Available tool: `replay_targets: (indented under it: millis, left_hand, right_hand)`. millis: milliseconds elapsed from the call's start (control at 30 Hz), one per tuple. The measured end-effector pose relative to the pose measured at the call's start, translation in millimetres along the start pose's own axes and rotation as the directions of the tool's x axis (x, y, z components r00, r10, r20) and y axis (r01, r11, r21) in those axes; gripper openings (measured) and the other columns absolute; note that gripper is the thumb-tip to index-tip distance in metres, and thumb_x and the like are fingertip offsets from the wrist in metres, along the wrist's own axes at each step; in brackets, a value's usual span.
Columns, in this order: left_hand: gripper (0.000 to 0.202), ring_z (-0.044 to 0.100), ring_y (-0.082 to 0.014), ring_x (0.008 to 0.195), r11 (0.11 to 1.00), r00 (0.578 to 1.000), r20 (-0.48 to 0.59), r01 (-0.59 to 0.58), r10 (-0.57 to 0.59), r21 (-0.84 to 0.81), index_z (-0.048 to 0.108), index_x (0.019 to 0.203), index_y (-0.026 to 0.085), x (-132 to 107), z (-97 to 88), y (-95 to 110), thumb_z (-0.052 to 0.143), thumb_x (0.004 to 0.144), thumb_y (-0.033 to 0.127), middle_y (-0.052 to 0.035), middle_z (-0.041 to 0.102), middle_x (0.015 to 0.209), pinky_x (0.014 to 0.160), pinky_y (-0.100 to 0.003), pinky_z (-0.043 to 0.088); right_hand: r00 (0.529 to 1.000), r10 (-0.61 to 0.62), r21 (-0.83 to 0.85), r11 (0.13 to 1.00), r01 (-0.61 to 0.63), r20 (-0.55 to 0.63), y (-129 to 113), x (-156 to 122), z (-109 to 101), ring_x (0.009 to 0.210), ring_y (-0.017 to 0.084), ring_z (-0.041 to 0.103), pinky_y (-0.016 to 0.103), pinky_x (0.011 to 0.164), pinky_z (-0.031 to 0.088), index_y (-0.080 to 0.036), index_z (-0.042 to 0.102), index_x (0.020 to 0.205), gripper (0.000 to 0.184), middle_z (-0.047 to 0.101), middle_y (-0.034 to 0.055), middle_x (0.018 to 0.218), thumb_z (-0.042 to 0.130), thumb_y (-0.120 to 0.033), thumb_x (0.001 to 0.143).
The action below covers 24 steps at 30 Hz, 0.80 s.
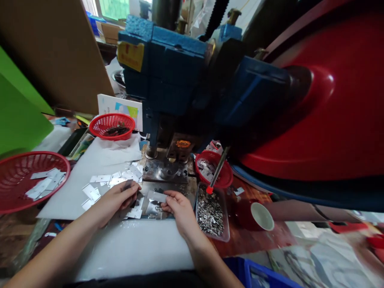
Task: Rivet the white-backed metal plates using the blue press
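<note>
My right hand [179, 207] pinches a small shiny metal plate [156, 196] at its edge, just in front of the blue press machine [168, 76]. My left hand [115, 199] is closed over other thin metal plates [132, 185] lying on the white sheet [99, 160]; its fingers curl around one, partly hidden. Loose flat plates [99, 180] are scattered left of the press base [165, 172].
A clear tray of small metal bits [211, 212] sits right of my right hand, with a red-tipped tool [216, 172] leaning in it. Red baskets stand at left [18, 168], behind [112, 126] and beside the press [223, 176]. A red cup [261, 216] and large red flywheel [330, 100] are at right.
</note>
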<state>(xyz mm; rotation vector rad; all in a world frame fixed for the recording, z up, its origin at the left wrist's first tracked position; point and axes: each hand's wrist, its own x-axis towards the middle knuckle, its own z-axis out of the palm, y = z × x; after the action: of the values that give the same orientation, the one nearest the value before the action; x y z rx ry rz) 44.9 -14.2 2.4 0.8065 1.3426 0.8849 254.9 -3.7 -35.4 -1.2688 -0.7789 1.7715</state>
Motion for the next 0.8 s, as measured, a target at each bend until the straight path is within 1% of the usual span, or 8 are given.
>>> replay_targets:
  millis: [200, 333, 400, 467, 533, 600, 667, 800]
  left_hand:
    - [0.030, 0.035, -0.0080, 0.045, 0.995, 0.984, 0.172, 0.034, -0.051, 0.098, 0.059, 0.083, 0.018, 4.7, 23.7, -6.1, 0.070, 0.070, 0.042, 0.0061, 0.044, 0.054, 0.043, -0.021, 0.023]
    - [0.028, 0.033, -0.0077, 0.044, 0.989, 0.982, 0.185, 0.008, -0.035, 0.148, 0.055, 0.072, 0.018, 3.0, 23.5, -8.6, 0.069, 0.071, 0.043, 0.0060, 0.043, 0.050, 0.043, -0.022, 0.021]
    - [0.028, 0.034, -0.0081, 0.043, 0.990, 0.991, 0.120, 0.035, -0.052, 0.133, 0.054, 0.069, 0.019, 1.0, 18.9, -7.7, 0.069, 0.070, 0.043, 0.0063, 0.041, 0.047, 0.043, -0.022, 0.021]
    - [0.030, 0.034, -0.0085, 0.042, 0.992, 0.996, 0.053, 0.072, -0.078, 0.102, 0.053, 0.067, 0.020, -1.1, 13.9, -6.0, 0.071, 0.069, 0.044, 0.0060, 0.042, 0.046, 0.042, -0.022, 0.020]
    - [0.030, 0.036, -0.0087, 0.042, 0.993, 0.995, 0.032, 0.090, -0.092, 0.074, 0.054, 0.066, 0.020, -2.8, 10.6, -4.3, 0.073, 0.066, 0.043, 0.0050, 0.045, 0.048, 0.041, -0.022, 0.021]
    - [0.029, 0.040, -0.0094, 0.044, 0.994, 0.995, 0.027, 0.093, -0.095, 0.057, 0.058, 0.072, 0.020, -4.1, 9.2, -3.6, 0.075, 0.064, 0.042, 0.0037, 0.050, 0.051, 0.041, -0.022, 0.026]
    - [0.034, 0.046, -0.0108, 0.046, 0.994, 0.995, 0.005, 0.104, -0.104, 0.044, 0.063, 0.083, 0.019, -4.8, 8.6, -4.3, 0.077, 0.062, 0.041, 0.0027, 0.054, 0.056, 0.042, -0.022, 0.031]
    - [0.043, 0.052, -0.0124, 0.049, 0.992, 0.990, -0.059, 0.129, -0.128, 0.014, 0.063, 0.091, 0.019, -4.6, 4.8, -9.6, 0.077, 0.059, 0.045, 0.0012, 0.058, 0.061, 0.042, -0.022, 0.036]
  right_hand:
    - [0.998, 0.002, 0.009, 1.000, -0.003, 0.059, -0.3, -9.0, 4.9, 0.061, 0.011, 0.062, 0.024, 0.064, 0.048, -0.016, 0.066, 0.090, 0.035, 0.065, -0.0005, 0.067, 0.075, -0.038, 0.064]
    - [0.992, -0.101, -0.191, 0.975, 0.115, 0.080, -5.1, -8.4, -8.4, 0.068, 0.015, 0.064, 0.029, 0.067, 0.049, -0.018, 0.067, 0.092, 0.026, 0.068, 0.0024, 0.073, 0.065, -0.036, 0.074]
    - [0.965, -0.262, -0.397, 0.883, 0.250, 0.025, -14.2, -3.2, -20.6, 0.078, 0.017, 0.064, 0.031, 0.075, 0.048, -0.020, 0.069, 0.091, 0.019, 0.070, 0.0038, 0.082, 0.059, -0.030, 0.078]
    - [0.890, -0.455, -0.618, 0.702, 0.353, -0.009, -26.6, 5.0, -32.1, 0.089, 0.019, 0.062, 0.033, 0.084, 0.045, -0.021, 0.069, 0.090, 0.018, 0.069, 0.0042, 0.091, 0.055, -0.023, 0.080]
    - [0.809, -0.587, -0.772, 0.502, 0.390, 0.028, -39.0, 15.1, -39.8, 0.093, 0.019, 0.060, 0.033, 0.087, 0.043, -0.022, 0.070, 0.089, 0.019, 0.068, 0.0048, 0.093, 0.053, -0.018, 0.080]
    - [0.762, -0.639, -0.840, 0.353, 0.412, 0.105, -48.4, 24.8, -43.4, 0.092, 0.020, 0.059, 0.033, 0.086, 0.043, -0.022, 0.069, 0.089, 0.019, 0.067, 0.0051, 0.091, 0.052, -0.016, 0.081]
    - [0.731, -0.662, -0.856, 0.273, 0.440, 0.165, -53.4, 31.7, -45.2, 0.089, 0.020, 0.059, 0.033, 0.085, 0.044, -0.021, 0.069, 0.088, 0.019, 0.066, 0.0050, 0.089, 0.052, -0.016, 0.082]
    - [0.713, -0.674, -0.868, 0.220, 0.445, 0.195, -52.6, 31.4, -50.8, 0.089, 0.019, 0.059, 0.032, 0.086, 0.043, -0.021, 0.068, 0.088, 0.021, 0.066, 0.0044, 0.088, 0.048, -0.014, 0.085]
